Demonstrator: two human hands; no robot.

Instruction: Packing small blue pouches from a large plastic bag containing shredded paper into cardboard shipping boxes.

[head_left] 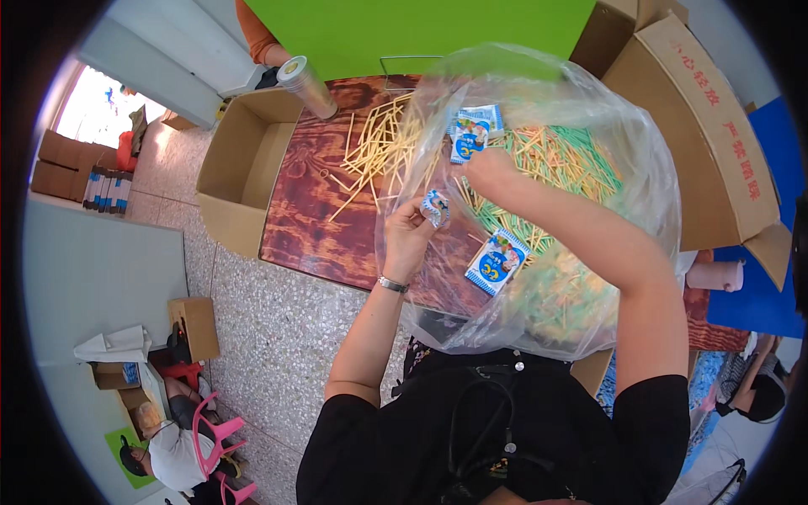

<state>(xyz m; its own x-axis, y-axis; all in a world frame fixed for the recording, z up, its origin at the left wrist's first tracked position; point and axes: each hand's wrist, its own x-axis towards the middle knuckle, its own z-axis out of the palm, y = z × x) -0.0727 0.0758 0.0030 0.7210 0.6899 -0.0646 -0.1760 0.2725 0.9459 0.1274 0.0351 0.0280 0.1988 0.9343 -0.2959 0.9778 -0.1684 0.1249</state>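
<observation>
My left hand (407, 240) pinches a small, crumpled blue-and-white packet (435, 208) at the mouth of a large clear plastic bag (648, 160). My right hand (492, 172) is curled over the thin yellow, green and orange sticks (560, 164) in the bag. Its fingertips are turned down and hidden, so what they grip does not show. Just beyond it lies a blue-and-white packet (470, 139), on top of another. One more printed packet (497, 262) rests nearer me, below the right forearm.
Loose pale-yellow sticks (370, 151) spread over the red-brown table (311, 210). At left stands an open cardboard box (244, 139); a clear cylindrical container (307, 87) is beside it. A tall carton (715, 126) and a pink cup (715, 275) are at right. Other people are nearby.
</observation>
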